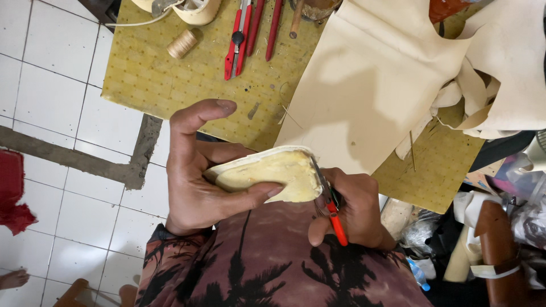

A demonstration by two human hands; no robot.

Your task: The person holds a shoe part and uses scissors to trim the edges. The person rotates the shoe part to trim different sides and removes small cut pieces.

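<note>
One head-worn camera looks steeply down from above the person's chest, close to the left hand [196, 170] and right hand [352, 207]. Beyond them it takes in the tabletop [153, 74] ahead and the tiled floor [51, 85] at left.

No labels, signs or screens are visible. Possible packaging only: crumpled clear plastic bags [420, 232] lie in the clutter at the lower right, beside the counter [153, 74]; near them a small clear plastic bottle with a blue cap [419, 275] shows; its contents cannot be told
</note>
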